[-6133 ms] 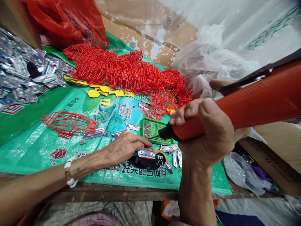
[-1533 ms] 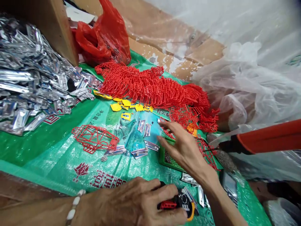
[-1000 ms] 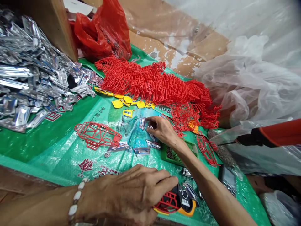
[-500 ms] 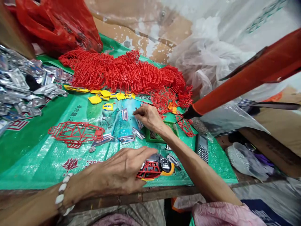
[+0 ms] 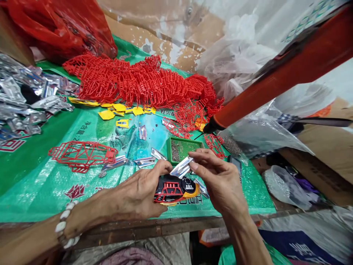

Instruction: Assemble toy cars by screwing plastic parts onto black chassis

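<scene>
Left hand (image 5: 138, 193) clasps left end of black-and-yellow plastic body (image 5: 172, 189); right hand (image 5: 224, 182) pinches silver strip (image 5: 181, 167) at its far edge.

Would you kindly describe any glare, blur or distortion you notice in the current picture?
In the head view, glints speckle the glossy green sheet and the heaped silver pieces; in the head view, that heap blurs toward the left edge; in the head view, the electric screwdriver looks stretched toward the right, likely wide-angle distortion, while the left hand and right hand look fairly sharp.
</scene>
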`<state>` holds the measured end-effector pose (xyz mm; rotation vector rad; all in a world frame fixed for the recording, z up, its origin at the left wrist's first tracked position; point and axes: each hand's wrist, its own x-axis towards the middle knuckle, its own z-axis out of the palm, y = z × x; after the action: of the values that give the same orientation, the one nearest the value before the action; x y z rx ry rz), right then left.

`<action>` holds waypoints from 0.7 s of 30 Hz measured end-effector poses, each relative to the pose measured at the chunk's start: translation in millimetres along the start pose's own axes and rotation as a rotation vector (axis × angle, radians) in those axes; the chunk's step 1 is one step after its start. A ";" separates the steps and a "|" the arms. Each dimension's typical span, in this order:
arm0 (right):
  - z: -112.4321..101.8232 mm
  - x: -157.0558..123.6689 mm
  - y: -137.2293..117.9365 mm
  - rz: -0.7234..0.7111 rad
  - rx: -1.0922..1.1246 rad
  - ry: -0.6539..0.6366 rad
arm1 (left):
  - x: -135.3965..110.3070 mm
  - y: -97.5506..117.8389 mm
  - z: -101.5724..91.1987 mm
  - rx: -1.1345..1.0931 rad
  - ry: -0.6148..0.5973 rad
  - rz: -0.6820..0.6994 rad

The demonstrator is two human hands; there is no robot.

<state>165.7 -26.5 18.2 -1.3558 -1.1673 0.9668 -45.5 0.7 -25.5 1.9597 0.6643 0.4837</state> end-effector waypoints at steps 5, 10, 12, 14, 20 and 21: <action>6.4 -22.5 1.2 -0.109 -0.165 -0.042 | 8.2 2.0 -0.1 -0.011 0.025 0.041; 2.9 -22.2 2.0 -0.213 -0.262 -0.092 | 6.0 7.0 -2.4 0.072 0.028 0.024; 0.7 -19.7 1.5 -0.175 -0.201 -0.092 | 4.8 7.2 -2.6 0.082 0.029 0.028; -1.4 -18.7 0.5 -0.157 -0.159 -0.090 | 4.3 6.6 -3.0 0.070 0.024 0.037; -4.9 -29.0 0.2 -0.209 -0.145 -0.018 | 7.0 3.6 -4.8 -0.003 -0.008 0.121; -4.3 -31.8 0.6 -0.233 -0.166 -0.032 | 7.7 3.1 -4.7 -0.019 -0.015 0.129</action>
<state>163.7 -58.4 16.4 -1.3021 -1.4204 0.7405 -41.6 7.6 -20.1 1.9949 0.5238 0.5510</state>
